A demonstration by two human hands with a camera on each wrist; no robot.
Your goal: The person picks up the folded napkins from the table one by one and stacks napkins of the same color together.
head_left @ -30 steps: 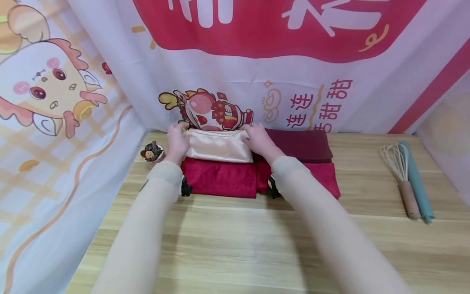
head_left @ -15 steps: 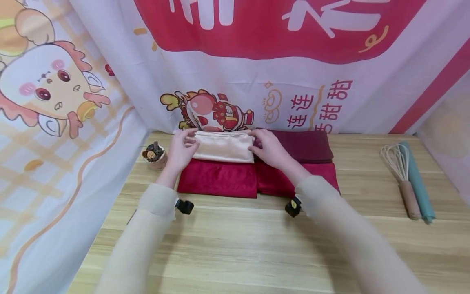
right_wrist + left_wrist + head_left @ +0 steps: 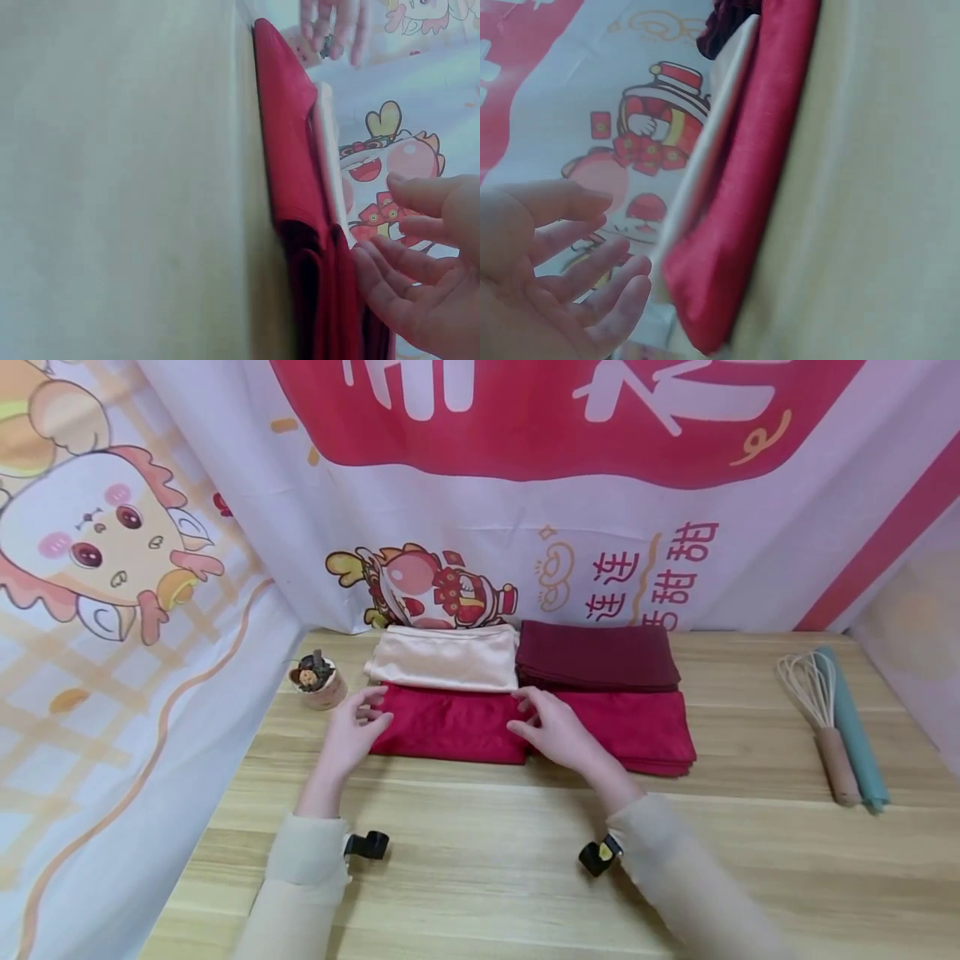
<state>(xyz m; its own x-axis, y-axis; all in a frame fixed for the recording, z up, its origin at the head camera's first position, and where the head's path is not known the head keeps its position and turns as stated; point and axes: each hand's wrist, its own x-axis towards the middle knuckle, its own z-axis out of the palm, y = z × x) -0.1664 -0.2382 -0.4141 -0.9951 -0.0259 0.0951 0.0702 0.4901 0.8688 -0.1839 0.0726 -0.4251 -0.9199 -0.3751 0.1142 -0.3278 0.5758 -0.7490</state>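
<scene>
My left hand (image 3: 352, 731) is over the left end of a folded red satin cloth (image 3: 453, 724), fingers loosely bent and holding nothing. At that cloth's right end, my right hand (image 3: 557, 731) has its thumb and fingers apart, with nothing between them. A folded cream satin cloth (image 3: 446, 658) lies just behind, against the wall. To its right is a folded maroon cloth (image 3: 596, 657), and in front of that a stack of folded red cloth (image 3: 622, 731). In the left wrist view the fingers (image 3: 592, 289) are spread beside the red cloth (image 3: 769, 127).
A small potted ornament (image 3: 318, 679) stands at the back left. On the right, a whisk (image 3: 823, 727) with a wooden handle lies along a teal rolled item (image 3: 851, 735). Printed fabric (image 3: 465, 502) hangs behind the wooden table (image 3: 480, 860).
Both hands have let go of the cream cloth and drawn back toward the body, down to the red cloth in front. The cream cloth now lies flat in the back row.
</scene>
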